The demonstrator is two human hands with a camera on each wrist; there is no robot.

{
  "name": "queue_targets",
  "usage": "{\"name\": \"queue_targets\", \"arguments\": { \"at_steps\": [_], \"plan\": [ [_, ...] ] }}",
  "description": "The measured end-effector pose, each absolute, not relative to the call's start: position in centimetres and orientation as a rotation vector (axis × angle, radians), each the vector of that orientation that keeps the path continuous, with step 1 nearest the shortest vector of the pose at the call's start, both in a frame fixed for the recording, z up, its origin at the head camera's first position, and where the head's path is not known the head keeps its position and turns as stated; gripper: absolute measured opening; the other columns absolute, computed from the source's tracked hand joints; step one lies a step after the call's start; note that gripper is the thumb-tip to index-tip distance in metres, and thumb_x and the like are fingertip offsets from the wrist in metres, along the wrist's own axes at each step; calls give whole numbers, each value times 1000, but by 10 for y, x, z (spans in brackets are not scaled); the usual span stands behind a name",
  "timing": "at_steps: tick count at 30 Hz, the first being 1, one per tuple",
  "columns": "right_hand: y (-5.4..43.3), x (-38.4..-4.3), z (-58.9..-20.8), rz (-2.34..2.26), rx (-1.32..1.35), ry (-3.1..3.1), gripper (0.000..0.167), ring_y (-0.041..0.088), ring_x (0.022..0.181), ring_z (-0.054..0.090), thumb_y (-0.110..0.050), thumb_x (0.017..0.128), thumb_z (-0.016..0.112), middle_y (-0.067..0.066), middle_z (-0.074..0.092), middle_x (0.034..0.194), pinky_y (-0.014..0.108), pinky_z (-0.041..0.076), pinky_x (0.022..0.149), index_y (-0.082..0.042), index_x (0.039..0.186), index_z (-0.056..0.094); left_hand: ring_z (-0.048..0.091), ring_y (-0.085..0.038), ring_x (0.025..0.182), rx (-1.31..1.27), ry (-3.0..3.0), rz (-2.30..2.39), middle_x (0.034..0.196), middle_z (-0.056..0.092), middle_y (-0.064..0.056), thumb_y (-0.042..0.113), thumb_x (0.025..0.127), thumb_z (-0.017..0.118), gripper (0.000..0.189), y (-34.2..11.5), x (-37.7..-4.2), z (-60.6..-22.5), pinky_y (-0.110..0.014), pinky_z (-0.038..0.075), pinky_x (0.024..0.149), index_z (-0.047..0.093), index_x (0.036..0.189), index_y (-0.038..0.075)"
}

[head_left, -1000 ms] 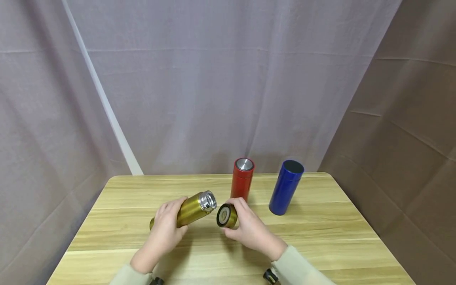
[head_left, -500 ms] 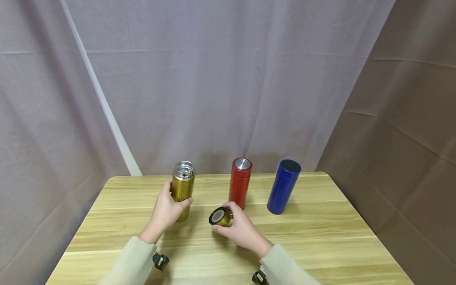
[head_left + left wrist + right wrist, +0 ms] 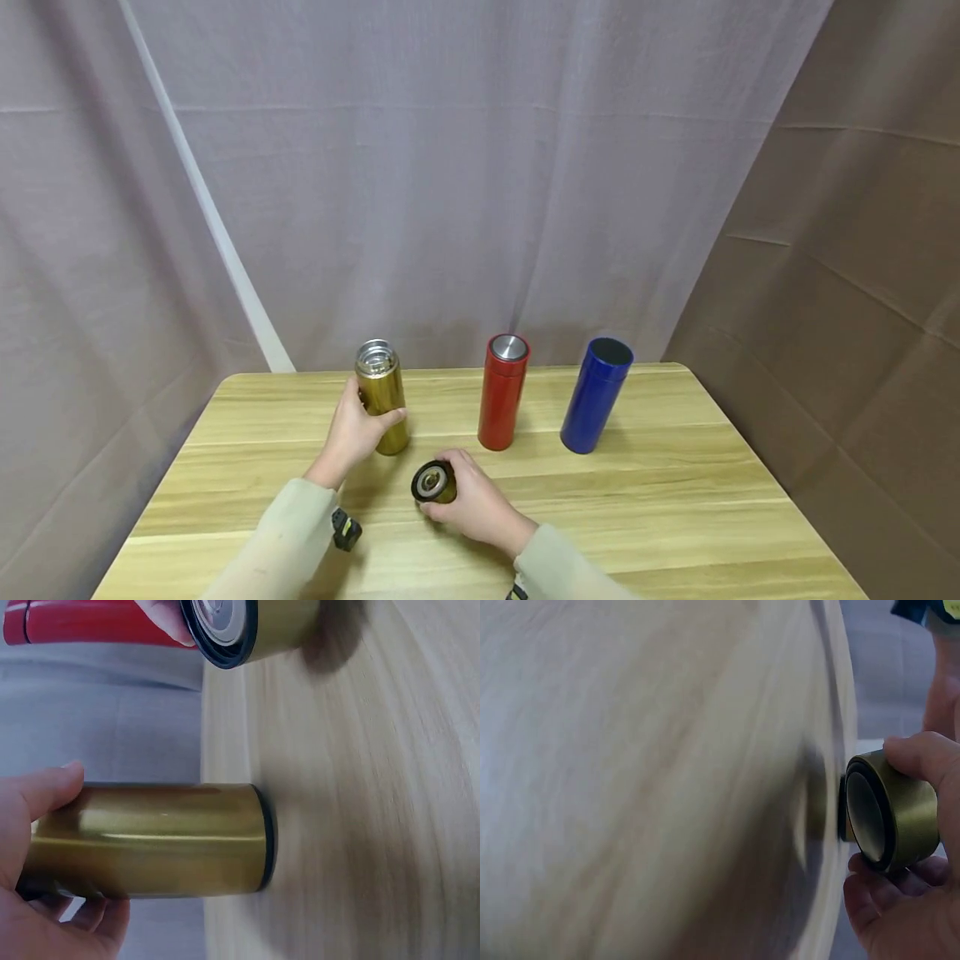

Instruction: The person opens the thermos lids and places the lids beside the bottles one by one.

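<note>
A gold vacuum flask (image 3: 384, 396) stands upright on the left half of the table, its bare steel mouth facing up. My left hand (image 3: 355, 429) grips its body, thumb on the near side. The flask's dark base (image 3: 266, 840) is right at the tabletop in the left wrist view. Nearer the front, my right hand (image 3: 478, 507) holds the gold flask lid (image 3: 433, 482) between thumb and fingers. The lid is tilted, its round pale inner face and black rim turned up toward the head camera. In the right wrist view the lid (image 3: 915, 817) is seen from the side.
A red flask (image 3: 501, 404) with a steel-topped lid stands behind the right hand. Farther right is a blue flask (image 3: 595, 400) with a dark top. The wooden table (image 3: 675, 500) ends at its back edge before a grey curtain (image 3: 450, 208).
The left hand has brought the gold flask from tilted to upright, then slightly left and back. The right hand has carried the lid left and toward the front, away from the red flask.
</note>
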State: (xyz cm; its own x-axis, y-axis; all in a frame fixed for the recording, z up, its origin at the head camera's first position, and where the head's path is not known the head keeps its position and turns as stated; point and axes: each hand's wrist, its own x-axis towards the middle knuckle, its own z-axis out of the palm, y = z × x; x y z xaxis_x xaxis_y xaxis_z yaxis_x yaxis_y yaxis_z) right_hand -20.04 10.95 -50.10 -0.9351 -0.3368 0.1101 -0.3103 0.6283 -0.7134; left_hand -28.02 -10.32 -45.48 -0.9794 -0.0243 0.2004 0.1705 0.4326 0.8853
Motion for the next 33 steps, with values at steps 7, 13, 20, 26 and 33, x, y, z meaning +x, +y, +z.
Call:
{"name": "queue_targets", "arguments": {
  "at_steps": [7, 13, 20, 26, 33],
  "plan": [
    [98, -199, -508, -1154, -641, 2825, 64, 10, 110, 52, -36, 77, 81, -4, 53, 120, 35, 44, 97, -11, 128, 51, 52, -34, 118, -195, -2527, -1585, 127, 54, -18, 20, 76, 83, 74, -105, -285, -456, -53, 40, 100, 37, 133, 9],
    [99, -202, -511, -1090, -781, 2864, 67, 14, 114, 51, -32, 75, 83, -2, 54, 122, 35, 43, 99, -8, 130, 54, 51, -36, 122, -235, -2585, -1602, 135, 50, -18, 26, 78, 82, 76, -108, -292, -460, -52, 42, 99, 35, 136, 15],
    [98, -204, -512, -951, -847, 2951, 64, 16, 104, 52, -29, 69, 85, -4, 57, 113, 31, 45, 92, -9, 124, 58, 48, -40, 125, -223, -2577, -1666, 138, 47, -19, 25, 78, 82, 76, -108, -297, -461, -54, 42, 98, 36, 137, 15],
    [96, -203, -513, -863, -816, 3001, 65, 16, 102, 52, -37, 68, 86, -5, 58, 114, 36, 44, 90, -13, 123, 60, 48, -36, 124, -210, -2535, -1692, 135, 48, -18, 22, 77, 82, 73, -108, -297, -467, -54, 40, 100, 38, 135, 11],
    [93, -203, -513, -815, -746, 3013, 68, 16, 101, 51, -40, 68, 86, -6, 59, 117, 38, 43, 88, -15, 126, 59, 48, -35, 124, -212, -2497, -1710, 132, 50, -17, 23, 78, 82, 73, -110, -298, -474, -55, 39, 101, 38, 135, 13]
  ]
}}
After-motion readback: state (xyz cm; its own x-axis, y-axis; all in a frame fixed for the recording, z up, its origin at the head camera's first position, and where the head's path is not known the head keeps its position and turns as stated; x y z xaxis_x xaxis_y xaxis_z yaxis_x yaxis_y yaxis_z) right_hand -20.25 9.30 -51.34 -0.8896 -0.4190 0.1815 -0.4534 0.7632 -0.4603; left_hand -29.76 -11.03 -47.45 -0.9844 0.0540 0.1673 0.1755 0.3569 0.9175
